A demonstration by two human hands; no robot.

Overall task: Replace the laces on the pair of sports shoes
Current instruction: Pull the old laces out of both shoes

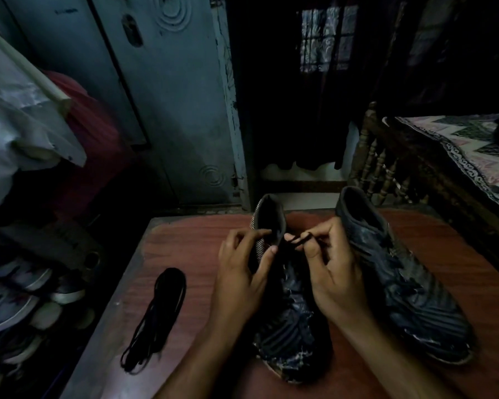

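Note:
Two dark, worn sports shoes stand on a reddish wooden table [185, 243], toes toward me. The left shoe [288, 321] is between my hands. My left hand [242, 266] grips its collar, thumb and forefinger pinched on the rim. My right hand [329, 272] pinches a black lace loop [298, 239] at the shoe's top eyelets. Beside my right wrist stands the right shoe [398, 277], untouched. A loose bundle of black laces [156, 315] lies on the table to the left.
A shoe rack with several shoes [26, 298] stands low at the left, past the table's edge. Hanging clothes [20, 133] are above it. A grey metal door [167, 96] is behind. A bed with a patterned cover [467, 156] and wooden rail is at the right.

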